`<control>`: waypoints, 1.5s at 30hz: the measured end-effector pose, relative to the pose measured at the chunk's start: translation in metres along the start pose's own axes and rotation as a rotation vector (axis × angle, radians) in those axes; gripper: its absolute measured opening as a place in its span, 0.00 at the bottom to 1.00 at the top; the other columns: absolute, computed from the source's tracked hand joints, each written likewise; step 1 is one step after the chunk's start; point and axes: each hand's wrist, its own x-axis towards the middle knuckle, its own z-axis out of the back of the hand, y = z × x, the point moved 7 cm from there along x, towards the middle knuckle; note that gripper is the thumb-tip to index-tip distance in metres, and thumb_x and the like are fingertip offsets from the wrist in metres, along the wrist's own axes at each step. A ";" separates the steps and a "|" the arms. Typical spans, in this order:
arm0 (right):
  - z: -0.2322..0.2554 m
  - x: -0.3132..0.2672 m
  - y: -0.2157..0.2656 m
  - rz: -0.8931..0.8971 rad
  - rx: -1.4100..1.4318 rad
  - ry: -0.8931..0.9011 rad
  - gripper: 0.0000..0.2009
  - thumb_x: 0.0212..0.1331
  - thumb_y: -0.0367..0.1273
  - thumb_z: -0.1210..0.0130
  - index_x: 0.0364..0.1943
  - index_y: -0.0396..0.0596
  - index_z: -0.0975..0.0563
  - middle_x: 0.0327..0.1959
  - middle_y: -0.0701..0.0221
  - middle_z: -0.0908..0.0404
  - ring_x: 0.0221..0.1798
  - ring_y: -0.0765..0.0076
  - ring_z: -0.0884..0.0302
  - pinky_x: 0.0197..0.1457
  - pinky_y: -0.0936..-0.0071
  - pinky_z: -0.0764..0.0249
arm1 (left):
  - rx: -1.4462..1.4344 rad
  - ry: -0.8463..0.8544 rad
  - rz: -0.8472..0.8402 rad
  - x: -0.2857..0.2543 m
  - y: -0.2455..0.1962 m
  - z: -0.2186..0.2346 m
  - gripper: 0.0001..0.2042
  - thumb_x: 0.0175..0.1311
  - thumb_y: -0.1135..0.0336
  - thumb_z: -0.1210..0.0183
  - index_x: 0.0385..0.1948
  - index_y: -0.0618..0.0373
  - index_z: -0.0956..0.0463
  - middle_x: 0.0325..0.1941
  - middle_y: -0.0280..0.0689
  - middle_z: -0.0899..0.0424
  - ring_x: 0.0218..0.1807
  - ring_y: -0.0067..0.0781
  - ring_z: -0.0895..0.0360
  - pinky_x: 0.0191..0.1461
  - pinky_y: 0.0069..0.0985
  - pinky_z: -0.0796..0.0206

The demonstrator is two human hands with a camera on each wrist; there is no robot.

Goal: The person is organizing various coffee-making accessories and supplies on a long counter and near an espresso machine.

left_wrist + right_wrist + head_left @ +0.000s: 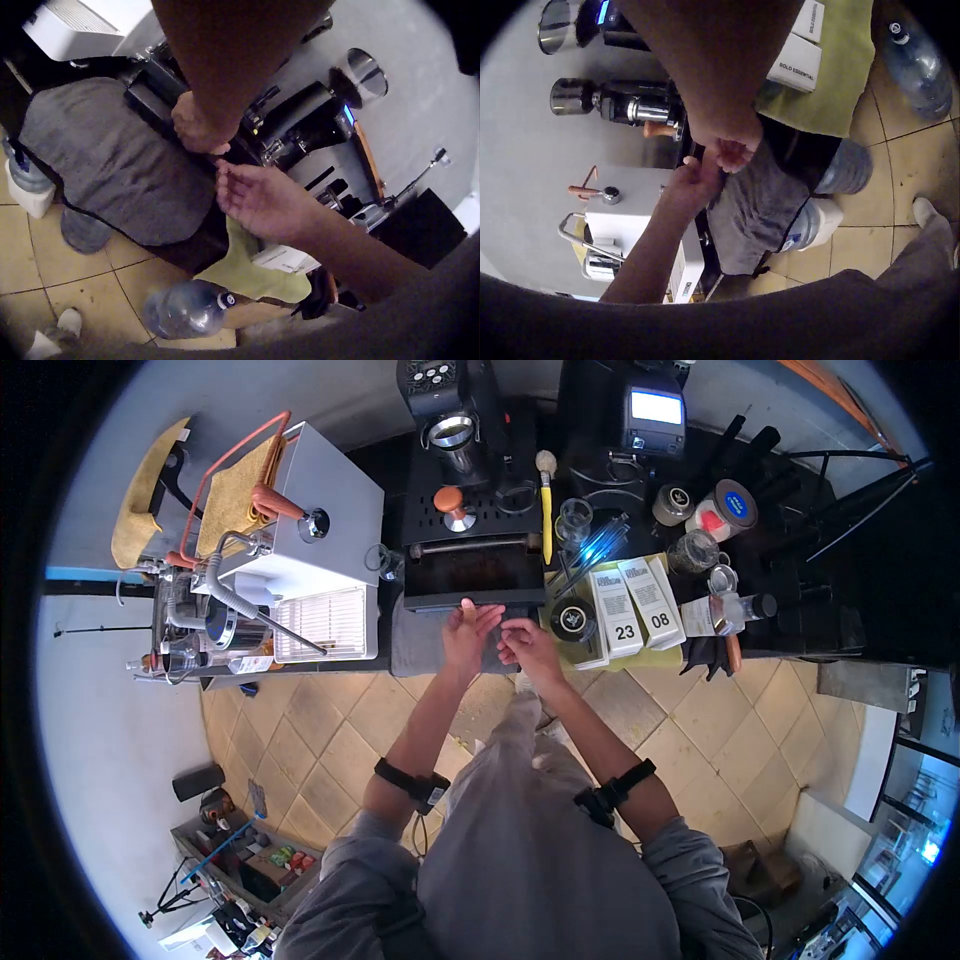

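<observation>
In the head view, a black knock box drawer [425, 602] with a bar along its back stands in front of a slotted platform. My left hand [465, 638] is at the drawer's front edge, its fingers extended and touching the edge. Just to its right, my right hand [532, 650] has loosely bent fingers and shows nothing in its grasp. The fingertips of both hands come close together. Beneath them a grey towel [412, 635] hangs over the counter edge. In the right wrist view, the right hand [731, 142] partly covers the left fingers.
A white espresso machine [335, 495] stands to the left. Behind the drawer are a wooden-handled tamper [450, 502], a brush [546, 510] and a grinder [430, 395]. White boxes [618, 622], a black-lidded jar [572, 620] and several other jars crowd the right. Water bottles [184, 309] stand on the floor.
</observation>
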 end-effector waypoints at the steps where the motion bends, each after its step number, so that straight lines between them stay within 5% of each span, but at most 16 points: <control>1: 0.000 -0.001 -0.003 -0.014 -0.060 0.045 0.09 0.67 0.28 0.47 0.47 0.40 0.24 0.33 0.66 0.19 0.30 0.74 0.20 0.34 0.77 0.21 | -0.012 -0.005 0.004 0.004 -0.001 -0.001 0.19 0.74 0.53 0.50 0.38 0.66 0.34 0.44 0.55 0.19 0.49 0.44 0.17 0.54 0.32 0.22; 5: 0.003 -0.008 -0.004 -0.061 -0.174 0.137 0.09 0.67 0.28 0.49 0.48 0.40 0.24 0.33 0.68 0.18 0.31 0.75 0.21 0.36 0.77 0.23 | 0.004 0.028 0.022 0.018 -0.005 -0.003 0.20 0.75 0.53 0.52 0.39 0.67 0.30 0.47 0.54 0.18 0.52 0.44 0.18 0.57 0.32 0.24; 10: -0.003 -0.031 0.010 -0.015 -0.562 0.552 0.10 0.67 0.34 0.47 0.43 0.42 0.21 0.31 0.71 0.19 0.33 0.77 0.23 0.41 0.77 0.26 | 0.016 0.066 0.005 0.034 -0.013 -0.011 0.19 0.74 0.53 0.50 0.36 0.65 0.30 0.48 0.55 0.18 0.53 0.45 0.18 0.58 0.33 0.24; 14: -0.002 -0.057 0.050 0.043 -0.810 0.583 0.10 0.65 0.34 0.45 0.39 0.41 0.20 0.29 0.69 0.18 0.32 0.74 0.22 0.40 0.75 0.26 | -0.022 0.054 -0.036 0.048 -0.022 -0.020 0.18 0.72 0.54 0.48 0.36 0.64 0.31 0.47 0.57 0.18 0.52 0.47 0.17 0.56 0.33 0.23; 17: 0.015 -0.069 0.067 -0.061 -0.996 0.566 0.10 0.64 0.34 0.45 0.35 0.39 0.21 0.28 0.63 0.18 0.32 0.70 0.20 0.40 0.71 0.25 | -0.032 0.019 -0.039 0.067 -0.021 -0.020 0.19 0.71 0.53 0.46 0.36 0.65 0.32 0.46 0.57 0.18 0.49 0.47 0.16 0.54 0.33 0.21; 23: 0.039 -0.067 0.114 0.047 -0.994 0.189 0.09 0.59 0.33 0.40 0.33 0.40 0.23 0.32 0.60 0.19 0.38 0.60 0.19 0.45 0.64 0.25 | -0.031 0.050 -0.093 0.083 -0.023 -0.024 0.22 0.69 0.50 0.44 0.35 0.66 0.33 0.46 0.58 0.18 0.49 0.48 0.16 0.54 0.33 0.21; 25: 0.035 -0.066 0.139 0.542 -1.164 0.010 0.10 0.53 0.30 0.36 0.38 0.44 0.23 0.43 0.62 0.21 0.51 0.53 0.24 0.51 0.59 0.28 | -0.036 0.043 -0.077 0.086 -0.022 -0.024 0.21 0.69 0.51 0.44 0.35 0.65 0.34 0.46 0.58 0.18 0.49 0.48 0.16 0.54 0.34 0.21; 28: 0.033 -0.061 0.141 0.526 -1.295 -0.115 0.20 0.49 0.29 0.34 0.49 0.49 0.25 0.56 0.62 0.31 0.62 0.50 0.35 0.59 0.57 0.32 | -0.041 0.045 -0.061 0.090 -0.023 -0.025 0.20 0.69 0.51 0.44 0.34 0.63 0.34 0.45 0.58 0.18 0.50 0.49 0.17 0.55 0.34 0.21; 34: 0.042 -0.048 0.122 0.487 -1.377 -0.146 0.33 0.47 0.30 0.33 0.61 0.49 0.31 0.60 0.59 0.35 0.64 0.49 0.36 0.64 0.57 0.33 | -0.057 0.033 -0.054 0.095 -0.024 -0.024 0.20 0.67 0.51 0.42 0.33 0.61 0.34 0.43 0.56 0.17 0.47 0.48 0.16 0.52 0.33 0.20; 45: 0.046 -0.032 0.109 0.411 -1.576 -0.124 0.40 0.43 0.32 0.29 0.65 0.55 0.34 0.62 0.59 0.35 0.66 0.53 0.37 0.67 0.52 0.41 | -0.069 0.066 -0.075 0.103 -0.027 -0.026 0.18 0.68 0.52 0.43 0.31 0.59 0.33 0.45 0.57 0.17 0.49 0.48 0.16 0.54 0.35 0.20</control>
